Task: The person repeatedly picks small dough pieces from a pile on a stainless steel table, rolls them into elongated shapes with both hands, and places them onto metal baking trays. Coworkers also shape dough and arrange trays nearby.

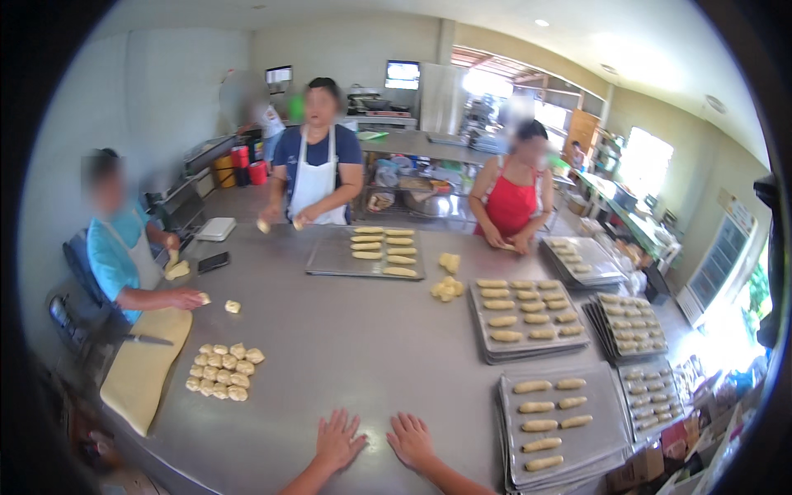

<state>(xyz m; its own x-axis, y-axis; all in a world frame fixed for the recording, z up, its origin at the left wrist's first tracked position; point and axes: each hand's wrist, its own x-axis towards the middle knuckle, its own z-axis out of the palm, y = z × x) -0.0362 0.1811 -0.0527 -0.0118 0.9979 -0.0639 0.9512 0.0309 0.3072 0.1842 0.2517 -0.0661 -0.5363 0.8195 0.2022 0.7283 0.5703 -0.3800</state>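
Observation:
My left hand (337, 440) lies flat on the steel table (346, 330), fingers spread, with nothing in it. Beside it, a small gap away, my right hand (410, 440) rests palm down in the same way, also empty. Nearest on the right is a stack of metal trays (606, 429) whose top one bears dough rolls (539, 426) in two columns. Further to the left sits a cluster of round dough pieces (221, 373), and past it a large sheet of dough (140, 371) with a knife (148, 339) on it.
Across the table three people handle dough: one in a teal shirt (120, 256), one in a white apron (312, 181), one in a red apron (518, 202). More trays of rolls (532, 318) line the right side. A phone (214, 261) and white scale (216, 229) lie far left.

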